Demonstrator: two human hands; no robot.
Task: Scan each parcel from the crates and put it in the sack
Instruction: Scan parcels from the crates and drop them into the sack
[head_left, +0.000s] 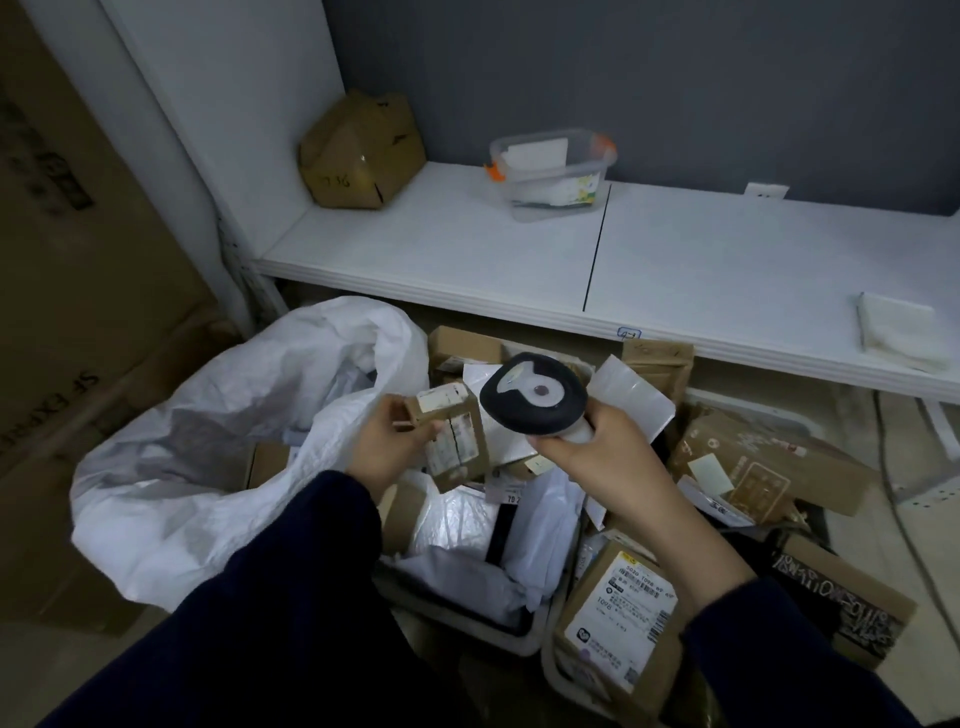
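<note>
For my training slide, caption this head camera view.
Left hand holds a small parcel by the scanner in the right hand, over the crates, beside the white sack.

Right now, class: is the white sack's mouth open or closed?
Open: the white sack gapes wide at its rim, and a cardboard box shows inside.

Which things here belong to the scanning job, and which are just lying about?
Job: small parcel in left hand, scanner in right hand, white sack, crate.
Lying about: taped carton, clear tub, folded cloth, on the shelf.
</note>
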